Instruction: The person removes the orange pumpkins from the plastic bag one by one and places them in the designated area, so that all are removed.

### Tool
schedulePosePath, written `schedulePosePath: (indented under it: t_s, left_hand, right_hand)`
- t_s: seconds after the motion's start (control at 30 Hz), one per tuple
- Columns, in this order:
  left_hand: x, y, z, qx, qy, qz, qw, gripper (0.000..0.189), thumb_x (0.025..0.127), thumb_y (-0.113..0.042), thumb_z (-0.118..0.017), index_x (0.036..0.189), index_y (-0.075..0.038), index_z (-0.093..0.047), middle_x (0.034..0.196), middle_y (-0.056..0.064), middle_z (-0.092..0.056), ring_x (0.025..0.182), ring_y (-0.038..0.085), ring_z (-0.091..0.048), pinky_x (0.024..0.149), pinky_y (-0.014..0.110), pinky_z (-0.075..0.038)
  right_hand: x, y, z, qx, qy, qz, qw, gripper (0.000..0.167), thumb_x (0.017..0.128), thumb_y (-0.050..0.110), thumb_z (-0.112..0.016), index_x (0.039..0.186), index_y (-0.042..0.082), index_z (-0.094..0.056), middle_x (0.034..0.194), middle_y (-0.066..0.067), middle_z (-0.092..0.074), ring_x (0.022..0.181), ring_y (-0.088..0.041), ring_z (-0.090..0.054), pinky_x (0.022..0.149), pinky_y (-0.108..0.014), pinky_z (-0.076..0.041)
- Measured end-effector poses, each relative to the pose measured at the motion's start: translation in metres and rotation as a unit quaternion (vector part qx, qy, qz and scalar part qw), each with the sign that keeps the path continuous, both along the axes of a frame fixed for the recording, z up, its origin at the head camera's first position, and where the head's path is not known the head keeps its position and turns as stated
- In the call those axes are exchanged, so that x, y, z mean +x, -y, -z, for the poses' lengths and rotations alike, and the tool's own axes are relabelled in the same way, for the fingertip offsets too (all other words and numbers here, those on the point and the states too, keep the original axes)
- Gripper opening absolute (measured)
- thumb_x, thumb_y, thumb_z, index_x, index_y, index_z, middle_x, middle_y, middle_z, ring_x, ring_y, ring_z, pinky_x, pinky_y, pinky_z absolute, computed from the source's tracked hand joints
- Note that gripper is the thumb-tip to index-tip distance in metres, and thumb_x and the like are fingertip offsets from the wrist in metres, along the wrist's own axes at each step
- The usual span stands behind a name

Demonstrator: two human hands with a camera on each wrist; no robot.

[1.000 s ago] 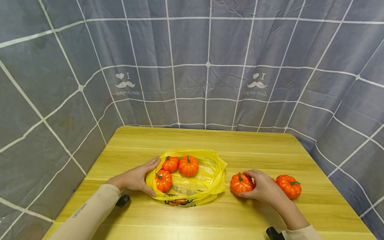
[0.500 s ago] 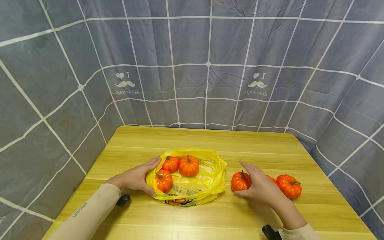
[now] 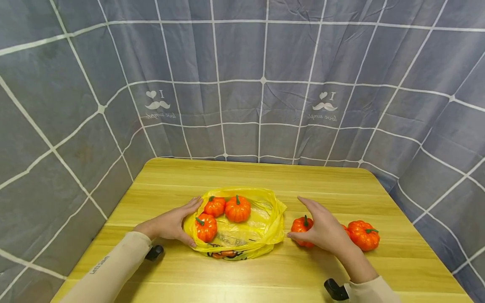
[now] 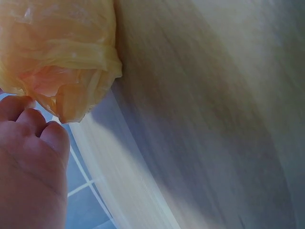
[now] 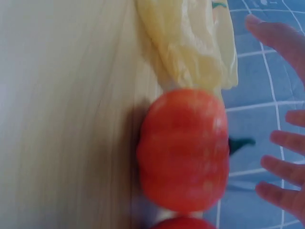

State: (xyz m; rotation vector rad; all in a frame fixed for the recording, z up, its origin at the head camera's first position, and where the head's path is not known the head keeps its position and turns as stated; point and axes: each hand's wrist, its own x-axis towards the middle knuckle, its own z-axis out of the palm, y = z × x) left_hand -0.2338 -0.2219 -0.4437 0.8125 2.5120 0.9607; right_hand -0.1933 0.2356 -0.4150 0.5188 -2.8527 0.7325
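A yellow plastic bag (image 3: 275, 227) lies spread with its mouth up and three small orange pumpkins (image 3: 238, 209) inside, toward its left and back. My left hand (image 3: 170, 223) holds the bag's left end, thumb in front and fingers behind; the left wrist view shows fingertips against the bag (image 4: 71, 55). Right of the bag sits another pumpkin (image 3: 300, 226), green stem up. My right hand (image 3: 327, 230) hovers over it with thumb and fingers spread. In the right wrist view, that pumpkin (image 5: 183, 150) is apart from the visible fingers.
Another pumpkin (image 3: 363, 235) stands farther right, and one beside it is mostly hidden behind my right hand. All rest on a wooden table (image 3: 246, 174). A grey curtain (image 3: 242, 105) with white grid lines hangs behind and at the sides.
My right hand has spread its fingers off the near pumpkin and shifted slightly left above it. The pumpkins and the left hand on the bag look unmoved.
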Motion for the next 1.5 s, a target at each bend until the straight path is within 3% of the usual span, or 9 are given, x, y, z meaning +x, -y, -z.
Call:
schedulePosePath:
  t_s: [0.2,0.43,0.57,0.8,1.2,1.5]
  left_hand:
    - [0.001,0.002,0.001,0.003,0.002,-0.002,1.0,0.129,0.066,-0.04,-0.095,0.161,-0.002,-0.016,0.167,0.019,-0.002,0.151,0.04,0.0,0.116,0.064,-0.01]
    - [0.001,0.001,0.002,-0.001,0.001,-0.001,1.0,0.13,0.066,-0.042,-0.094,0.162,-0.005,-0.014,0.167,0.018,-0.001,0.151,0.039,0.0,0.116,0.063,-0.01]
    - [0.003,0.002,0.0,0.007,0.006,-0.004,0.9999,0.13,0.066,-0.04,-0.095,0.161,-0.003,-0.014,0.167,0.018,-0.001,0.151,0.039,0.001,0.116,0.064,-0.008]
    - [0.003,0.002,0.0,0.001,-0.001,-0.003,1.0,0.129,0.067,-0.042,-0.094,0.161,-0.004,-0.014,0.167,0.018,-0.002,0.151,0.039,-0.001,0.116,0.064,-0.01]
    - [0.002,0.0,0.001,0.002,0.007,-0.005,1.0,0.129,0.067,-0.039,-0.095,0.162,-0.005,-0.014,0.167,0.016,-0.001,0.152,0.038,0.0,0.116,0.063,-0.011]
    - [0.002,0.0,0.0,0.003,0.006,-0.006,1.0,0.129,0.067,-0.039,-0.095,0.162,-0.005,-0.014,0.167,0.016,-0.002,0.152,0.038,0.0,0.116,0.063,-0.011]
  right_hand:
    - [-0.006,0.022,-0.002,-0.018,-0.004,-0.013,0.9998,0.112,0.064,0.062,-0.088,0.152,0.009,-0.044,0.147,-0.02,-0.049,0.133,-0.042,-0.047,0.101,-0.061,-0.043]
    - [-0.012,0.037,-0.004,-0.053,0.005,-0.028,0.9982,0.119,0.063,0.065,-0.087,0.155,0.008,-0.037,0.156,-0.018,-0.037,0.138,-0.042,-0.039,0.104,-0.062,-0.039]
    - [-0.017,0.044,-0.001,-0.092,-0.01,-0.043,0.9948,0.118,0.063,0.055,-0.092,0.156,0.007,-0.036,0.156,-0.02,-0.035,0.139,-0.042,-0.038,0.104,-0.06,-0.041]
    - [-0.025,0.057,0.007,-0.189,-0.002,-0.07,0.9794,0.113,0.061,0.032,-0.099,0.154,0.007,-0.039,0.151,-0.019,-0.04,0.129,-0.042,-0.048,0.095,-0.049,-0.051]
    - [-0.033,0.088,0.012,-0.22,0.053,-0.065,0.9719,0.111,0.063,0.038,-0.097,0.153,0.007,-0.04,0.15,-0.021,-0.043,0.13,-0.041,-0.049,0.1,-0.049,-0.048]
    - [-0.037,0.108,0.019,-0.223,0.09,-0.062,0.9686,0.107,0.066,0.033,-0.097,0.152,0.0,-0.041,0.149,-0.022,-0.044,0.131,-0.041,-0.048,0.104,-0.051,-0.045]
